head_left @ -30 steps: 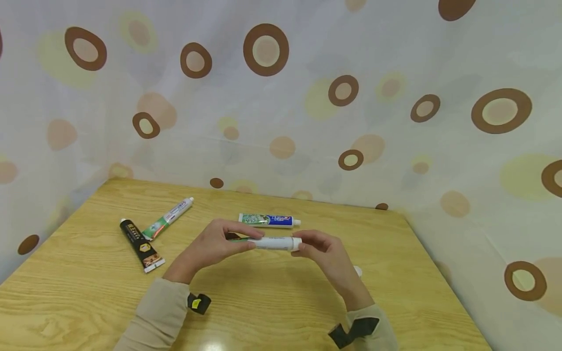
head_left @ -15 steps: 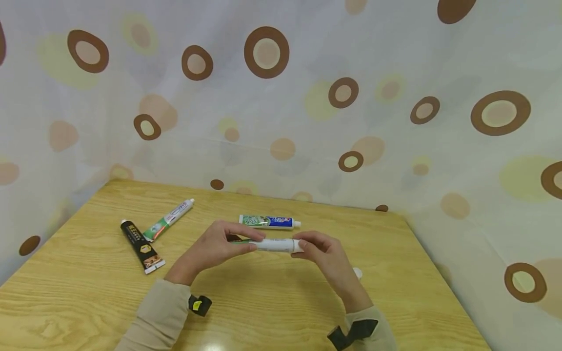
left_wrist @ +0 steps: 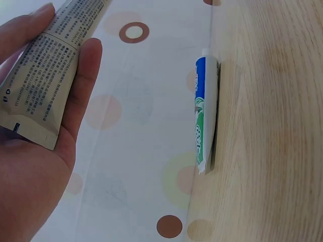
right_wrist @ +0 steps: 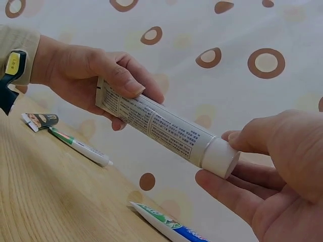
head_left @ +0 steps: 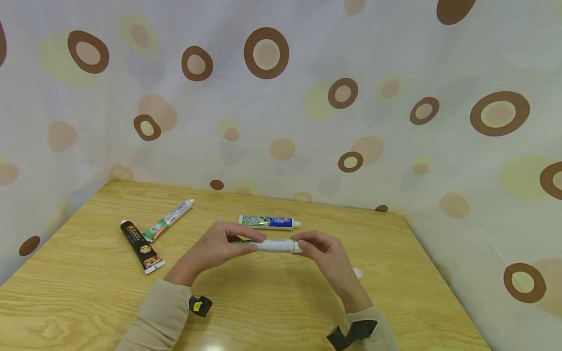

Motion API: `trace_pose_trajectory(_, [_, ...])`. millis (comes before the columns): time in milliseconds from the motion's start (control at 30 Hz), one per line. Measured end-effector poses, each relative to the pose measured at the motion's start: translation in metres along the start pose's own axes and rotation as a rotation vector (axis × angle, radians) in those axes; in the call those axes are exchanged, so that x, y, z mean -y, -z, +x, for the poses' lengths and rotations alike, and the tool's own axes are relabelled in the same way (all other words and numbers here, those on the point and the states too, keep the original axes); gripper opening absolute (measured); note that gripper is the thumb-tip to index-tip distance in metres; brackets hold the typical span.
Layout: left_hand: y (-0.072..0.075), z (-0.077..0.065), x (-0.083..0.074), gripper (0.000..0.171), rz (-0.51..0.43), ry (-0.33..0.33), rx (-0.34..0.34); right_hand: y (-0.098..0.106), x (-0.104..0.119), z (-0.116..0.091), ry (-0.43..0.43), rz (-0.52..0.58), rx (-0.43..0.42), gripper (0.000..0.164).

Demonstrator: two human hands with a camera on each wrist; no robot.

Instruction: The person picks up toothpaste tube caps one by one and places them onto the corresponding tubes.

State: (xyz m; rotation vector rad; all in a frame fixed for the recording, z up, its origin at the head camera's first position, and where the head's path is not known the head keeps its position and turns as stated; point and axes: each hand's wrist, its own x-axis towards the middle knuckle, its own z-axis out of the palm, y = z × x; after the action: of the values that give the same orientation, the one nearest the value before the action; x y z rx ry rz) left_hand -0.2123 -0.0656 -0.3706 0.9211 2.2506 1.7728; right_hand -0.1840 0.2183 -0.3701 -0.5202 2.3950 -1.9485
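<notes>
A white toothpaste tube (head_left: 276, 245) is held level above the table between both hands. My left hand (head_left: 219, 243) grips its flat crimped end, thumb on the near side and fingers on the far side. At the other end my right hand (head_left: 322, 251) pinches the white cap (right_wrist: 220, 157) between thumb and fingers. Rows of small print cover the tube's back (right_wrist: 156, 126), which faces the right wrist camera. Just beyond the hands a blue and green toothpaste tube (head_left: 269, 222) lies on the table.
On the left of the wooden table (head_left: 263, 312) lie a black toothpaste tube (head_left: 141, 246) and a white and green one (head_left: 169, 220), their ends close together. A small white round object (head_left: 357, 273) shows beside the right wrist. A patterned curtain (head_left: 298, 122) encloses the back and sides.
My right thumb and fingers have shifted slightly on the cap, with the thumb now higher across it. The left hand keeps its grip, and the tubes on the table stay put.
</notes>
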Motion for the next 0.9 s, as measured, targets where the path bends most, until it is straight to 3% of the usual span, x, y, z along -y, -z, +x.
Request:
trace_pose_trajectory(300, [-0.0002,-0.0003,-0.0006,0.020,0.000,-0.006,-0.004,0.0001,0.0016,-0.0015,0.006,0.013,0.068,0.031])
trace_pose_trajectory(700, [-0.0016,-0.0007,0.0009,0.020,0.012,-0.008,0.000,-0.0009,-0.0009,-0.0013,-0.007,0.013,0.030,0.030])
trace_pose_trajectory(900, [-0.0010,-0.0002,-0.0001,0.020,0.022,-0.012,-0.007,0.0012,-0.0008,-0.0011,0.048,-0.022,0.060,0.030])
